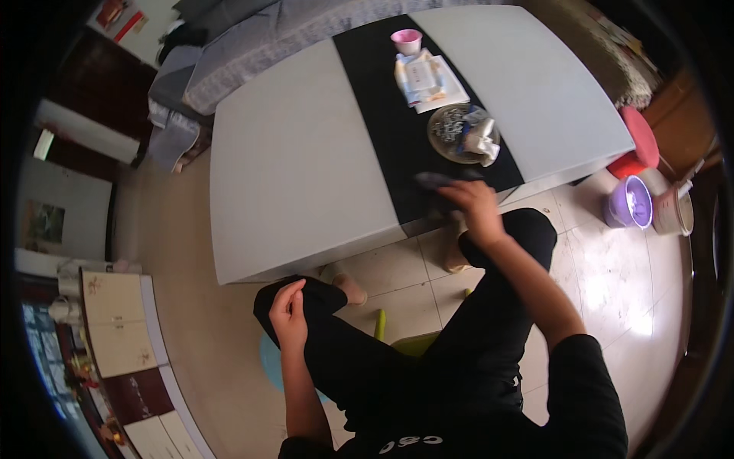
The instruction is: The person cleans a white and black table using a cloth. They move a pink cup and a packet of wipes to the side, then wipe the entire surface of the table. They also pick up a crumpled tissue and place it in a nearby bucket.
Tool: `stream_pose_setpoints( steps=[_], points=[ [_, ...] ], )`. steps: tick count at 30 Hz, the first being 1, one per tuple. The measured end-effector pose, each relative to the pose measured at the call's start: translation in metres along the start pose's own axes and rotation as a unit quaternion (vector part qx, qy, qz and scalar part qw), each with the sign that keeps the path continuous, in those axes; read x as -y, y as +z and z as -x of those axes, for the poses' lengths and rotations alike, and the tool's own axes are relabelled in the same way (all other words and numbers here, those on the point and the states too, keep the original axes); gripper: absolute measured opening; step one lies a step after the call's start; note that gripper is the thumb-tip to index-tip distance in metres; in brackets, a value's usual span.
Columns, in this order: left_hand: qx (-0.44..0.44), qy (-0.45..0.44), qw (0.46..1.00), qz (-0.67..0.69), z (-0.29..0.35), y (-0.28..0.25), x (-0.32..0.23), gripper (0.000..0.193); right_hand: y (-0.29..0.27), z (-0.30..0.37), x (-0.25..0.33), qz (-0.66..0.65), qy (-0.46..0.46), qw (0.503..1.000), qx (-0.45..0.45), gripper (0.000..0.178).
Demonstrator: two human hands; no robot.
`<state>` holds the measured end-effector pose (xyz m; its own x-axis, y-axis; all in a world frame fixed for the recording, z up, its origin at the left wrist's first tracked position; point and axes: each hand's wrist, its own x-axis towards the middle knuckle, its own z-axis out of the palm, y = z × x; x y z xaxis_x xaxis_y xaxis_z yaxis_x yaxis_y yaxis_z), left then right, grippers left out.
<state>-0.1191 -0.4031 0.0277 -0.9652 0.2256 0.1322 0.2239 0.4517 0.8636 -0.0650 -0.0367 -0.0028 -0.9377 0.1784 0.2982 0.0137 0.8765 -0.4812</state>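
My right hand (475,208) reaches over the near edge of the table, above its black centre strip (378,107). Its fingers are on a small dark grey object (433,180), smeared by motion, so its kind is unclear. Just beyond lies a round metal tray (437,145) with a heap of small silvery pieces (453,125) and a crumpled white wrapper (482,142). My left hand (289,315) rests on my left knee, its fingers pressed together and nothing visible in them.
Farther up the strip are a soft pack (419,76) on white sheets and a pink-and-white cup (407,41). A grey sofa (252,46) stands behind the white table (290,145). On the floor at right are a purple bucket (628,203), a pale bucket (676,211) and a red stool (639,141).
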Motion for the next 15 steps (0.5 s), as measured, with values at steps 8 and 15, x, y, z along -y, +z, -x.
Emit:
stream_pose_setpoints(
  steps=[8, 15],
  points=[
    [-0.052, -0.021, 0.996, 0.065, 0.007, -0.006, -0.004, 0.016, 0.120, -0.038, 0.098, -0.060, -0.196, 0.979, -0.004, 0.033],
    [-0.013, 0.013, 1.000, 0.025, 0.017, -0.028, -0.013, 0.016, 0.145, -0.056, 0.136, -0.087, -0.263, 0.960, 0.044, 0.036]
  ],
)
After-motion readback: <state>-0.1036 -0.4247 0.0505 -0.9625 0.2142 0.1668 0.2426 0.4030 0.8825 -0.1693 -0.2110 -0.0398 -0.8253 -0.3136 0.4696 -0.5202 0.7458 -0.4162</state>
